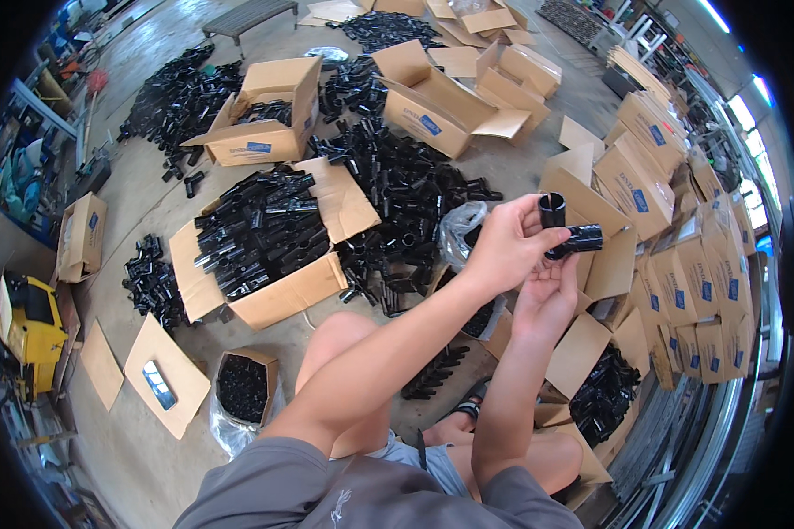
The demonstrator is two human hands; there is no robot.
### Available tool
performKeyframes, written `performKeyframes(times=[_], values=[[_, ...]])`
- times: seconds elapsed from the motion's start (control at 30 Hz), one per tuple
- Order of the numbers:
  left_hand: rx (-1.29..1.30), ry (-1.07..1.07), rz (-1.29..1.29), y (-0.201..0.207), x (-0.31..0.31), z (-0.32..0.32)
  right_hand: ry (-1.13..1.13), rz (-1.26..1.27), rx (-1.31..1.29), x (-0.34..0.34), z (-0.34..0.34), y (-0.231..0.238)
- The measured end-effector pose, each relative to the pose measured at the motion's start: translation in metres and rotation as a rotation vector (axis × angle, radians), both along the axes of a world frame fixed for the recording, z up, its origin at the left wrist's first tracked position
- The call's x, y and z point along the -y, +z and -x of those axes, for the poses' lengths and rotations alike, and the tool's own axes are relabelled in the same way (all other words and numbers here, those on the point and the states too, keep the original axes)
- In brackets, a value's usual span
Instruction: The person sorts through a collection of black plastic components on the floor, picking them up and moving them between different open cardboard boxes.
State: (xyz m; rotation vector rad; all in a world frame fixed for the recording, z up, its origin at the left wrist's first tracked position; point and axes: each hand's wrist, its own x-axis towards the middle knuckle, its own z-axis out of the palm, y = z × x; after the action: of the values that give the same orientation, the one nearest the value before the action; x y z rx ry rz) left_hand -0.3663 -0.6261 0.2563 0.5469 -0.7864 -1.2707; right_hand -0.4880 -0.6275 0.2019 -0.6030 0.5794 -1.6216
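Observation:
Out to the right in front of me, both hands hold one glossy black pipe fitting [582, 238]. Two short tubes form it, one upright with an open top end and one pointing right. My left hand [510, 242] pinches it from the left, thumb across the joint. From below, the fingers of my right hand [545, 298] grip its underside. A clear plastic bag [460, 234] sits just left of my left hand. Behind the fitting stands an open cardboard box [582, 194]. My fingers cover part of the joint.
A cardboard box [295, 295] heaped with black fittings lies ahead-left; loose piles [397, 176] spread beyond it. A small box of black pieces [245, 388] stands by my left knee. A phone [159, 385] rests on cardboard. Stacked cartons [692, 273] line the right; a yellow machine [35, 331] is far left.

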Motion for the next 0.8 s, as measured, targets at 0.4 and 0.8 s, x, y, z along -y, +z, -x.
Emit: performKeyframes(times=[0.4, 0.8], values=[[-0.042, -0.085, -0.078, 0.002, -0.004, -0.002, 0.353, 0.064, 0.148, 0.002, 0.038, -0.007], [-0.034, -0.09, -0.047, -0.003, 0.003, 0.004, 0.266, -0.014, 0.024, 0.001, 0.039, 0.001]])
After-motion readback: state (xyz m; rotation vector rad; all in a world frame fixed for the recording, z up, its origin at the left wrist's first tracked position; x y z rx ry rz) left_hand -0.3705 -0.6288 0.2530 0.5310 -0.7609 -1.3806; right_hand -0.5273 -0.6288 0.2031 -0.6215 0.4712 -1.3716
